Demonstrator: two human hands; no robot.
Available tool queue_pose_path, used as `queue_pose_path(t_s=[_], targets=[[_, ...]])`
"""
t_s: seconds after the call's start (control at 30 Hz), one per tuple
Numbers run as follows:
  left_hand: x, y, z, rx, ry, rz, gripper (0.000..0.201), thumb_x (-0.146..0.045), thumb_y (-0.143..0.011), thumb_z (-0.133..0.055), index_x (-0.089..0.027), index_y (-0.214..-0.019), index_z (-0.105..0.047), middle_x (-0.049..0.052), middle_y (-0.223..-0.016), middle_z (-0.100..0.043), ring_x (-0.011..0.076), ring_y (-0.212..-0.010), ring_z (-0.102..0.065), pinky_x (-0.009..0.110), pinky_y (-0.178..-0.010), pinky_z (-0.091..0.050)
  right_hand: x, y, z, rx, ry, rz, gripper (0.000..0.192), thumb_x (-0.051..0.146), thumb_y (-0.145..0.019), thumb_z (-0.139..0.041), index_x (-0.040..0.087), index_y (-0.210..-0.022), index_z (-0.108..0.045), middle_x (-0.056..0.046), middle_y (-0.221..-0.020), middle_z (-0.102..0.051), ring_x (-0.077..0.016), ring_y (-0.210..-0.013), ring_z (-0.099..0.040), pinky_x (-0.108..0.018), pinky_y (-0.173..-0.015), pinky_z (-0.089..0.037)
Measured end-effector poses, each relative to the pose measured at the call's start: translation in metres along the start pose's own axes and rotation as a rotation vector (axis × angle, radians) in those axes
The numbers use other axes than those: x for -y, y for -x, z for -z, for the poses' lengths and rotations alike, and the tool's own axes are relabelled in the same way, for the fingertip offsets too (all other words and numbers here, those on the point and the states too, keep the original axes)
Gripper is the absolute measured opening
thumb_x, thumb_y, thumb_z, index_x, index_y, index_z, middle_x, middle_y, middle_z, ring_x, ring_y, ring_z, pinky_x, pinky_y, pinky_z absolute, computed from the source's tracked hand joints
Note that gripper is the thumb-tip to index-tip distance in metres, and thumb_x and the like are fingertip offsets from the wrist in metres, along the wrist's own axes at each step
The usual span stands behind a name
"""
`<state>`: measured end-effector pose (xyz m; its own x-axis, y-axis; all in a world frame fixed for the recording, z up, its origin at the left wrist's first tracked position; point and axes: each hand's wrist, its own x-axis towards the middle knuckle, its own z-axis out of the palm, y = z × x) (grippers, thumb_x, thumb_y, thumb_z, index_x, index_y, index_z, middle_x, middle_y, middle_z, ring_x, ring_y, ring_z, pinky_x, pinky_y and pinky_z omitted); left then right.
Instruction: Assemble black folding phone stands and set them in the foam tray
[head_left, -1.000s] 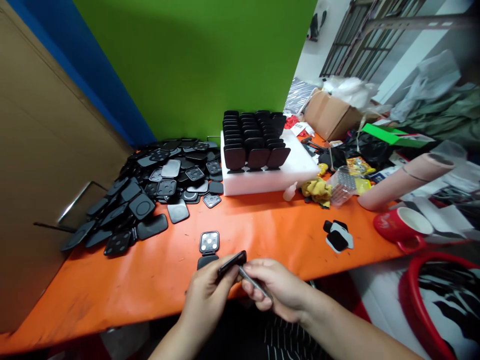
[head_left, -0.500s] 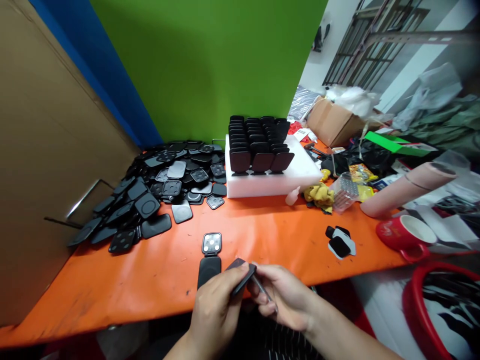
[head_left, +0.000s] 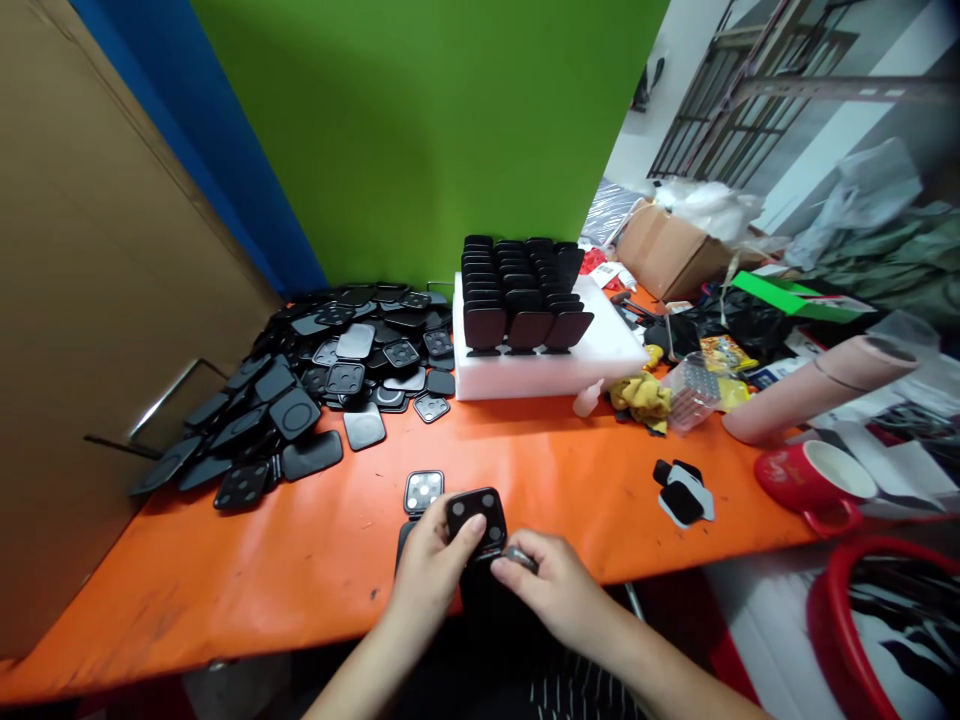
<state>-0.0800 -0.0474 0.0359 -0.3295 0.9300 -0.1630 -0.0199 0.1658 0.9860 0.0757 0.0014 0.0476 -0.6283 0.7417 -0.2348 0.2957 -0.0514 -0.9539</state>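
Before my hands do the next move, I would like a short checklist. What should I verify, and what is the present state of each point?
1. Left hand holds the black dotted panel: ok, the thumb lies on its face.
2. Right hand holds the grey tool: ok, between thumb and fingers.
3. Tool tip touches the panel: cannot tell, the contact is too small to make out.
4. Pale-dotted piece on the table is fully visible: not ok, the left hand hides part of what lies there.
5. Red mug is apart from both hands: ok, it is off to the right.
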Motion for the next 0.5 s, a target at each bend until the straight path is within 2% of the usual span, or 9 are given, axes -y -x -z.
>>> queue_pose_path(t_s=[0.07, 0.1, 0.17, 0.27, 0.33, 0.43, 0.5], targets=[[0.01, -0.013, 0.008, 0.016, -0.025, -0.008, 0.039, -0.037, -0.078, -0.054, -0.016, -0.111, -0.051, 0.008, -0.097, -0.065, 0.0214, -0.089, -0.062, 0.032, -0.075, -0.05, -0.006, -0.01, -0.005, -0.013, 0.138, -0.014, 0.026, 0.036, -0.082, -0.049, 0.015, -0.067, -0.051, 0.003, -0.061, -0.048, -0.0093, -0.057, -0.042, -0.02, -0.052, -0.031], [0.015, -0.017, 0.013, -0.005, -0.116, -0.041, 0.043, -0.036, -0.08, -0.052, -0.017, -0.118, -0.047, 0.01, -0.106, -0.062, 0.0222, -0.096, -0.059, 0.035, -0.081, -0.048, -0.01, -0.017, -0.006, -0.023, 0.202, -0.029, 0.026, 0.036, -0.084, -0.046, 0.015, -0.069, -0.052, 0.002, -0.063, -0.052, -0.01, -0.058, -0.045, -0.02, -0.053, -0.032], [0.027, -0.018, 0.026, -0.027, -0.439, -0.171, 0.048, -0.035, -0.082, -0.049, -0.021, -0.126, -0.041, 0.01, -0.124, -0.051, 0.024, -0.114, -0.047, 0.041, -0.094, -0.038, -0.017, -0.034, -0.007, -0.023, 0.37, -0.055, 0.027, 0.037, -0.084, -0.044, 0.015, -0.073, -0.056, -0.001, -0.069, -0.059, -0.0125, -0.063, -0.051, -0.021, -0.056, -0.034], [0.041, -0.009, 0.038, 0.137, -0.974, -0.401, 0.05, -0.034, -0.083, -0.047, -0.027, -0.131, -0.035, 0.006, -0.138, -0.035, 0.0276, -0.127, -0.028, 0.051, -0.102, -0.022, -0.023, -0.056, -0.005, 0.009, 0.659, -0.043, 0.029, 0.04, -0.082, -0.045, 0.017, -0.077, -0.061, -0.006, -0.077, -0.064, -0.0174, -0.071, -0.056, -0.024, -0.062, -0.035], [0.047, -0.001, 0.039, 0.226, -1.158, -0.459, 0.054, -0.035, -0.084, -0.044, -0.028, -0.134, -0.028, 0.005, -0.14, -0.031, 0.0287, -0.128, -0.025, 0.054, -0.102, -0.02, -0.022, -0.066, -0.005, 0.021, 0.756, -0.035, 0.029, 0.042, -0.08, -0.048, 0.017, -0.076, -0.062, -0.008, -0.078, -0.065, -0.0191, -0.072, -0.057, -0.025, -0.062, -0.035], [0.05, 0.007, 0.034, 0.184, -1.264, -0.462, 0.055, -0.034, -0.084, -0.042, -0.027, -0.136, -0.024, 0.005, -0.14, -0.031, 0.0281, -0.128, -0.026, 0.054, -0.1, -0.023, -0.011, -0.066, -0.005, -0.082, 0.686, -0.034, 0.027, 0.041, -0.077, -0.052, 0.017, -0.069, -0.058, -0.005, -0.069, -0.061, -0.017, -0.066, -0.054, -0.025, -0.059, -0.033], [0.051, 0.007, 0.032, 0.117, -1.265, -0.459, 0.053, -0.033, -0.084, -0.043, -0.028, -0.135, -0.027, 0.005, -0.141, -0.03, 0.0278, -0.128, -0.025, 0.054, -0.1, -0.024, 0.007, -0.053, -0.001, -0.107, 0.408, -0.028, 0.028, 0.043, -0.078, -0.051, 0.016, -0.068, -0.055, -0.001, -0.06, -0.054, -0.0126, -0.057, -0.048, -0.023, -0.054, -0.032]])
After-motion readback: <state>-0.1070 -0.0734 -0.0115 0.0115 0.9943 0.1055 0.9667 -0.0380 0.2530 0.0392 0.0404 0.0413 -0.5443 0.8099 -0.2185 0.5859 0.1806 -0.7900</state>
